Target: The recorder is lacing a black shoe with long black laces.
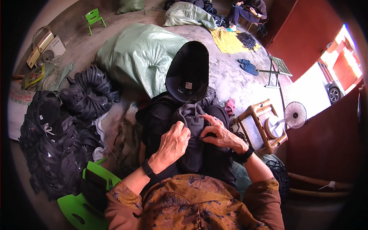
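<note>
On my lap lies a black fabric shoe upper point(191, 155), its padded tongue point(196, 123) facing up. My left hand point(171, 142) is closed in a pinch at the left edge of the lacing area. Opposite it, my right hand point(221, 133) pinches at the right edge, its index finger bent against the thumb. A thin dark shoelace point(196, 136) seems to run across the tongue between the fingertips. Just beyond the shoe upper stands a hollow black oval piece point(188, 73) with a small white label inside; its kind is unclear.
Piles of black shoe uppers point(57, 142) lie at my left beside a green plastic chair point(82, 209). A large pale green sack point(134, 57) fills the floor ahead. To the right are a bamboo-framed stool point(260, 124) and a white fan point(295, 115). Another person point(247, 13) sits far back.
</note>
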The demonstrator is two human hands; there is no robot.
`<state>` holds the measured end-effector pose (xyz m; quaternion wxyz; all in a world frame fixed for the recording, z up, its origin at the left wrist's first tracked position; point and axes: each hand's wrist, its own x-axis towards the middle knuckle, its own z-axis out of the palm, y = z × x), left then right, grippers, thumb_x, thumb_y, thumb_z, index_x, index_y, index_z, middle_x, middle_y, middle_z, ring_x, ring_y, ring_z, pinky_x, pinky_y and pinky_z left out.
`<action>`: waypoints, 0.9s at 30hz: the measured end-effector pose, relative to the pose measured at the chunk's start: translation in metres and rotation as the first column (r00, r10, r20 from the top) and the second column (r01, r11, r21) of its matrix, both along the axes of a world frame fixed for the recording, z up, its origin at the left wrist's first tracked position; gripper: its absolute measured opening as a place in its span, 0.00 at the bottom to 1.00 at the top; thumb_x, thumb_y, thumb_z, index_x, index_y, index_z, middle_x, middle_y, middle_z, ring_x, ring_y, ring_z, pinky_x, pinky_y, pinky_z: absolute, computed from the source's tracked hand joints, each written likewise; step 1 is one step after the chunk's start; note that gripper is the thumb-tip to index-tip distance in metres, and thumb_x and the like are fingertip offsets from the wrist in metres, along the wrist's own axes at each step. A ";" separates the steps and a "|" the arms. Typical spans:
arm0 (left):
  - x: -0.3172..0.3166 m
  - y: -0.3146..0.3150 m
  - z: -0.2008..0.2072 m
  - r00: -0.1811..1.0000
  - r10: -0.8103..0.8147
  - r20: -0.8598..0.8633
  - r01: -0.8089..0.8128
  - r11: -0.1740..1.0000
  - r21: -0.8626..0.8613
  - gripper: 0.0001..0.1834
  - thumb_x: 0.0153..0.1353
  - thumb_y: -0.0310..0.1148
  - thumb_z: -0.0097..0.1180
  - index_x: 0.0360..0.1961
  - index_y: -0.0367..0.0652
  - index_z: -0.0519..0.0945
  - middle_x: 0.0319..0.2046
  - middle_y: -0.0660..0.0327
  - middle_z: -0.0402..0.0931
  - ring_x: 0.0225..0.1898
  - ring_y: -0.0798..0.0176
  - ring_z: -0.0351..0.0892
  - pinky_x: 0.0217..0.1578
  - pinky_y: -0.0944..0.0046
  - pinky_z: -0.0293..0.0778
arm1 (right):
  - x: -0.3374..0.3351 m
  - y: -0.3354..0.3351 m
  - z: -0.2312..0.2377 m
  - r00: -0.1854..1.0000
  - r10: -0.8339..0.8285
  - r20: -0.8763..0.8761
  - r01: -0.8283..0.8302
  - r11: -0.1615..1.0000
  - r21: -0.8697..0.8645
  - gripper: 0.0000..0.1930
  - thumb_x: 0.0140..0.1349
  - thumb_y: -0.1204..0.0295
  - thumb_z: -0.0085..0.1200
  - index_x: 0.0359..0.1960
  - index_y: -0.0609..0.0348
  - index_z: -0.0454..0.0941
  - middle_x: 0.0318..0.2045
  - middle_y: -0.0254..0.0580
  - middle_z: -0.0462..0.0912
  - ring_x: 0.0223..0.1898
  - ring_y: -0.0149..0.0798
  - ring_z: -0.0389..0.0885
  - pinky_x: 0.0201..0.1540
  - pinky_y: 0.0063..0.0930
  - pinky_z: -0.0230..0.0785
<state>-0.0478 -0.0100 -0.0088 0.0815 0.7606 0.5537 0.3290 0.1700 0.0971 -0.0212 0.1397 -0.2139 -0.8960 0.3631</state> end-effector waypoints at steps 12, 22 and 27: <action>-0.015 -0.016 0.031 0.903 -0.133 -0.408 0.109 0.991 -0.082 0.09 0.57 0.34 0.61 0.35 0.45 0.76 0.29 0.56 0.78 0.33 0.52 0.77 0.34 0.55 0.69 | -0.010 -0.015 -0.004 0.983 -0.175 -0.048 0.179 0.978 0.104 0.06 0.53 0.67 0.60 0.30 0.54 0.82 0.62 0.53 0.64 0.65 0.56 0.61 0.67 0.52 0.48; -0.072 0.015 0.040 0.565 0.188 0.803 0.485 0.712 -0.508 0.12 0.61 0.33 0.55 0.27 0.37 0.83 0.19 0.64 0.78 0.22 0.75 0.74 0.27 0.73 0.69 | -0.018 -0.026 -0.006 0.953 -0.297 -0.059 0.303 0.926 0.226 0.06 0.53 0.70 0.59 0.32 0.56 0.80 0.59 0.53 0.69 0.63 0.57 0.64 0.67 0.53 0.49; -0.120 0.042 -0.005 0.970 0.068 0.233 0.090 0.789 -0.607 0.14 0.61 0.36 0.55 0.24 0.37 0.81 0.16 0.62 0.75 0.20 0.72 0.75 0.25 0.67 0.70 | 0.000 -0.001 0.013 0.926 -0.287 -0.247 0.134 0.858 -0.496 0.11 0.58 0.82 0.50 0.43 0.61 0.76 0.58 0.45 0.74 0.63 0.38 0.68 0.66 0.31 0.55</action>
